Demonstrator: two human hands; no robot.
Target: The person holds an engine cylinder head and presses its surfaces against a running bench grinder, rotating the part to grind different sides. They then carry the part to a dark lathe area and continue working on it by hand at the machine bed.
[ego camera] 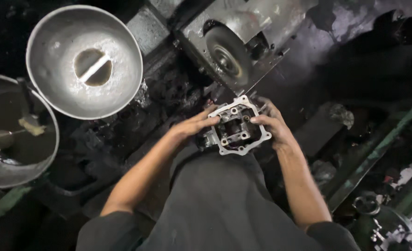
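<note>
Gripping a grey metal engine casting (236,131) above the lap, left hand (192,128) and right hand (273,128) clench fingers on its opposite flanges; it looks heavy, rigid, oily-slick, best held by the flat rim.

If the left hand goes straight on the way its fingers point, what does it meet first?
The left hand already touches the metal engine casting; going on, it would probably meet the right hand across it.

Dull grey cast-metal engine housing (237,125), rough and oil-stained, pale machined rim. Round silvery metal basin (84,62), worn satin sheen. Greasy dark metal grinding wheel (228,55). Matt grey cloth trousers (220,204).
</note>
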